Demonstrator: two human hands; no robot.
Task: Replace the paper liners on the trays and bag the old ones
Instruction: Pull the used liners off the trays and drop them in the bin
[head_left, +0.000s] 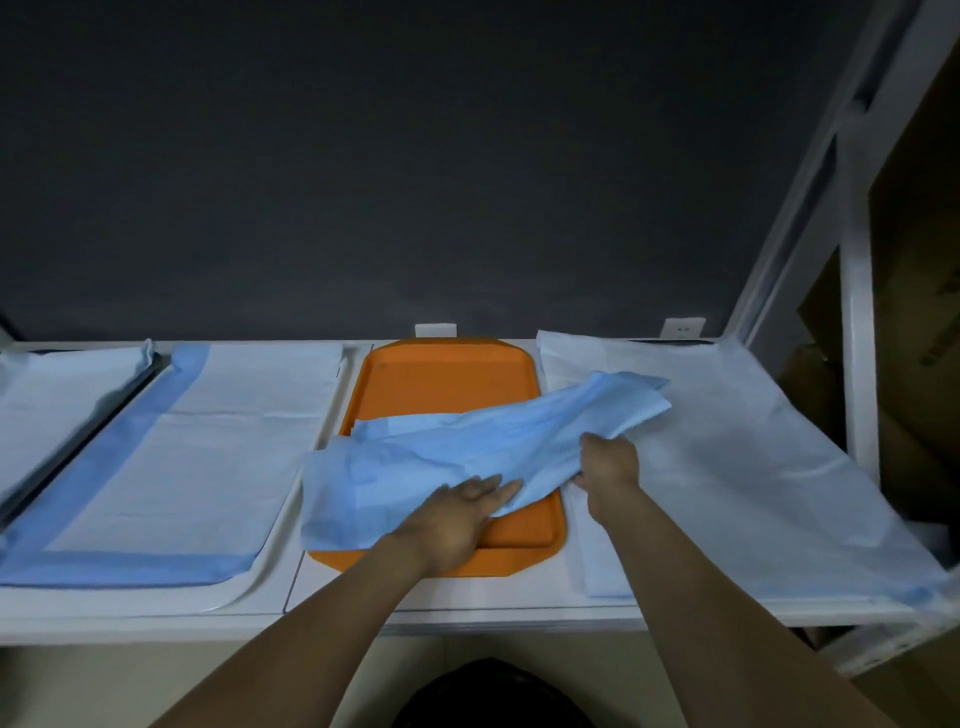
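You seem mid-removal: blue liner (467, 441) bunched across orange tray (447, 379) (likely old one). Your left hand (457, 519) flat on it at tray's near edge; right hand (610, 460) clutches it at tray's right edge. Next: lift clear, bag it.

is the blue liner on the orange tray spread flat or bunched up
Bunched up: the blue liner is crumpled diagonally over the orange tray, whose far half shows bare.

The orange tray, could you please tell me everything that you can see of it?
The orange tray looks like smooth plastic, rectangular with rounded corners and a raised rim. It lies flat on the white shelf. Its far half is bare. A crumpled blue liner drapes across its near half; the left hand presses that liner down, the right hand grips it.
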